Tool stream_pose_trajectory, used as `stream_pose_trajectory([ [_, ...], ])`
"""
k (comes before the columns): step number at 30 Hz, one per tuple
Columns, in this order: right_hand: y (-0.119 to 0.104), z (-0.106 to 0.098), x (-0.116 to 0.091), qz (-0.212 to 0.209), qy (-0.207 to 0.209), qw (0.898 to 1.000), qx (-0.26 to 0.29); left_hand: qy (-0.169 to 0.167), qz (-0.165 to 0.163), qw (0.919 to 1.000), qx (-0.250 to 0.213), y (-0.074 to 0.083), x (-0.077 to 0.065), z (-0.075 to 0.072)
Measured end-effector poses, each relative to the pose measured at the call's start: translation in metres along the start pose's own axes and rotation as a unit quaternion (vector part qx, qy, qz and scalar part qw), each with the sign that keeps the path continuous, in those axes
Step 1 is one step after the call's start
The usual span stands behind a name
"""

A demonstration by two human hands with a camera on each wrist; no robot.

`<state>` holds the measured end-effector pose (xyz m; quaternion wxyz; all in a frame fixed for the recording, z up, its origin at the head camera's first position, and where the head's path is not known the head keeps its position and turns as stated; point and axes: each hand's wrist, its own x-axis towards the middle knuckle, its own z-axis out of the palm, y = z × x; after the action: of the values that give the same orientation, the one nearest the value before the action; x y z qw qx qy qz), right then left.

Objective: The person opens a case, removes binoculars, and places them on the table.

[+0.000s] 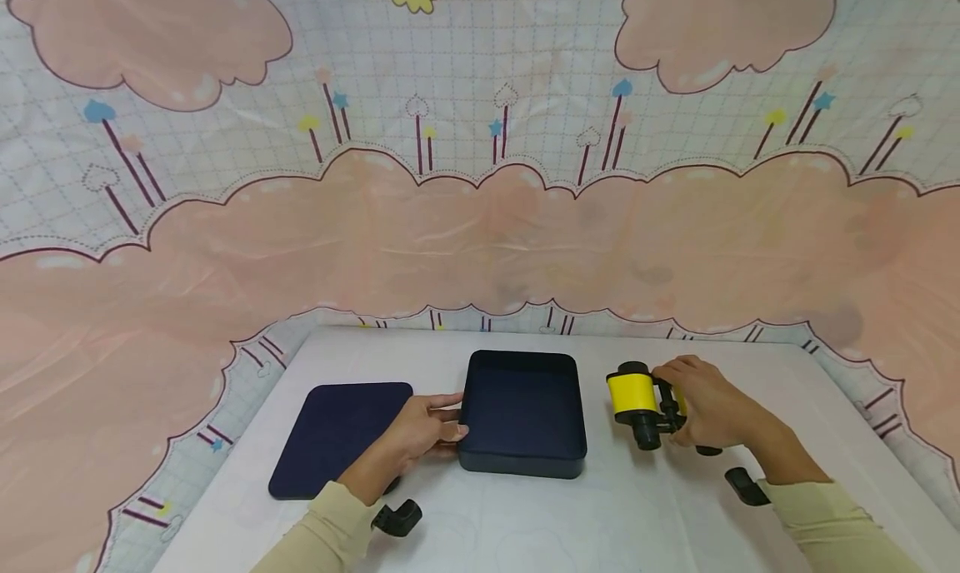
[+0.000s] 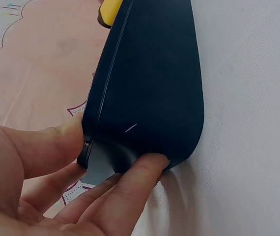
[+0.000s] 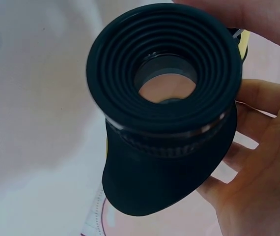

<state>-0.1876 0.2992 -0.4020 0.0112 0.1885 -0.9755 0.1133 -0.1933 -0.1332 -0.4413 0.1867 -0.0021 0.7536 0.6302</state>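
Note:
A dark navy open-topped box (image 1: 522, 406) stands on the white table, its inside showing only the dark bottom. My left hand (image 1: 426, 427) holds the box by its left wall; in the left wrist view the thumb is on the rim of the box (image 2: 145, 78) and fingers are against its side. To the right, my right hand (image 1: 705, 398) grips yellow-and-black binoculars (image 1: 632, 392) by their right barrel, eyepieces towards me. The right wrist view has a ribbed eyepiece of the binoculars (image 3: 164, 118) close up, fingers curled along the far side.
A flat dark navy lid-like panel (image 1: 337, 431) lies left of the box, partly behind my left forearm. Black wrist devices (image 1: 399, 519) are worn at both sleeves. Behind the white table (image 1: 525, 523) hangs a cloth printed with pink clouds (image 1: 450, 248).

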Motion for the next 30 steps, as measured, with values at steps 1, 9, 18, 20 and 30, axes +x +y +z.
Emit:
stream_pose_trajectory([
  [1, 0.0, 0.0, 0.0, 0.0, -0.001, 1.0, 0.001, -0.001, 0.0, 1.0, 0.0, 0.0, 0.0, 0.0],
  [9, 0.004, 0.003, 0.001, -0.001, -0.004, 1.0, 0.0, -0.004, -0.002, 1.0, 0.0, 0.001, -0.002, 0.0],
  [18, 0.006, 0.006, 0.002, 0.001, -0.016, 1.0, 0.01, 0.006, -0.009, 0.9999, 0.001, 0.001, -0.002, 0.0],
  [20, 0.006, 0.007, 0.002, -0.002, -0.014, 1.0, 0.012, 0.006, -0.01, 0.9999, 0.0, 0.001, -0.003, 0.0],
  [30, 0.011, 0.01, 0.001, 0.002, -0.013, 1.0, 0.007, 0.003, -0.008, 1.0, -0.003, 0.001, -0.002, 0.001],
])
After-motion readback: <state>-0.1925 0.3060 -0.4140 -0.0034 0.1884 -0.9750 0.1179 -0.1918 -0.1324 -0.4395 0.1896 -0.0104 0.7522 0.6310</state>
